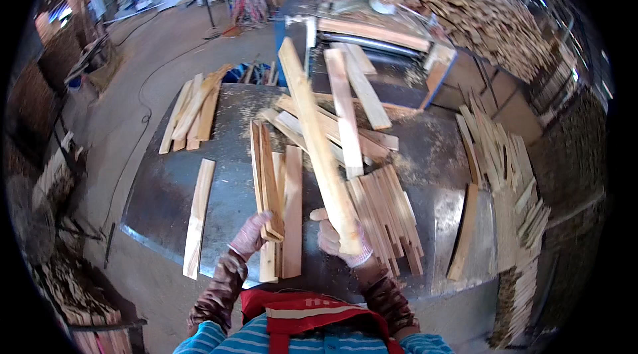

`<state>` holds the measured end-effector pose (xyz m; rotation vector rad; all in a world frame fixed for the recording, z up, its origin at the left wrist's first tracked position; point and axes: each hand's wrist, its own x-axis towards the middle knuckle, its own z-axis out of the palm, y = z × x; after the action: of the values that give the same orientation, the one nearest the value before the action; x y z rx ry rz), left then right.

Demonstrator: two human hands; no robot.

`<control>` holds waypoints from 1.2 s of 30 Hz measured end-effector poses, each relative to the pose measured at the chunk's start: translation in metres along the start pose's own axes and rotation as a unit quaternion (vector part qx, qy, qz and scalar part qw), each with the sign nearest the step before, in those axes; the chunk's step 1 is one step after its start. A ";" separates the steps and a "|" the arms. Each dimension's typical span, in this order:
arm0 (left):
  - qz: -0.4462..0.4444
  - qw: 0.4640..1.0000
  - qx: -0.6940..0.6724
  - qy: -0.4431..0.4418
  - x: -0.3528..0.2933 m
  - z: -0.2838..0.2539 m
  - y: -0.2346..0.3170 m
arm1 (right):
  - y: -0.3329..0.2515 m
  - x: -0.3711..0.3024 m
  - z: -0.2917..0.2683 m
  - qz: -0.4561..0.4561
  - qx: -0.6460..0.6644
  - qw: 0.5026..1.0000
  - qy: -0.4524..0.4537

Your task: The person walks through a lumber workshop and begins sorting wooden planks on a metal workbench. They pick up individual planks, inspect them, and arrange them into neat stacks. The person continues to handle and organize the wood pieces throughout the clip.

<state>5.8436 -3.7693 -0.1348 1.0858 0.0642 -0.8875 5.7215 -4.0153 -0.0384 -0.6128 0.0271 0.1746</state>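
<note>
My gloved left hand (248, 236) is closed around the near end of a few narrow wooden slats (263, 174), held together and pointing away from me. My gloved right hand (328, 237) grips the near end of a long pale board (315, 138), raised and slanting up to the far left. Two flat boards (292, 211) lie between my hands on the dark metal table (156, 184). Right of my right hand is a row of slats (385, 214) lying side by side. A single plank (199, 211) rests left of my left hand.
Beyond the table is a machine with a roller (372, 41), boards sticking out of it. A small stack of boards (194, 111) sits at far left, loose ones (332, 124) in the middle. Slats (505, 174) are piled at the right edge. A cable (143, 91) crosses the floor.
</note>
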 end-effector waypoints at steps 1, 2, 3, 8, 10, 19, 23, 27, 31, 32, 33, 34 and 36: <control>0.026 0.996 0.083 0.019 -0.006 0.014 -0.011 | -0.006 -0.012 -0.007 -0.006 -0.130 0.983 0.133; 0.058 0.979 0.171 0.090 0.011 -0.011 -0.054 | -0.001 -0.010 -0.016 -0.123 -0.388 0.865 0.293; 0.007 0.938 0.321 0.133 0.019 0.006 -0.067 | -0.008 -0.021 -0.041 -0.132 -0.378 0.870 0.289; -0.166 0.763 0.584 0.224 0.016 0.053 -0.091 | -0.039 -0.050 -0.089 -0.245 -0.722 0.586 0.273; -0.138 0.729 0.622 0.250 0.016 0.065 -0.096 | -0.044 -0.058 -0.107 -0.244 -0.798 0.483 0.264; -0.072 0.887 0.383 0.247 0.078 -0.099 -0.168 | -0.017 -0.046 -0.125 -0.233 -0.723 0.585 0.286; -0.040 0.987 0.051 0.146 0.070 -0.042 -0.152 | -0.019 -0.068 -0.121 -0.167 -0.691 0.600 0.366; 0.042 0.978 0.164 0.120 0.054 -0.079 -0.156 | -0.006 -0.053 -0.091 -0.120 -0.651 0.646 0.381; -0.116 0.954 0.035 0.274 0.020 -0.010 -0.108 | 0.023 -0.051 -0.100 -0.148 -0.676 0.608 0.389; -0.111 0.955 0.033 0.272 0.010 -0.010 -0.105 | 0.028 -0.048 -0.094 -0.070 -0.687 0.612 0.386; -0.105 0.958 0.034 0.266 0.001 -0.007 -0.099 | 0.038 -0.043 -0.095 -0.071 -0.696 0.601 0.386; -0.099 0.960 0.035 0.259 -0.005 -0.008 -0.095 | 0.053 -0.037 -0.103 -0.071 -0.705 0.589 0.387; -0.051 0.969 0.072 0.233 0.001 -0.056 -0.123 | 0.078 -0.029 -0.115 -0.097 -0.797 0.520 0.290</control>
<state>5.7843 -3.7459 -0.2539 1.4222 0.4548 -0.7207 5.6825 -4.0233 -0.1744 -2.5487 0.5004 -0.3374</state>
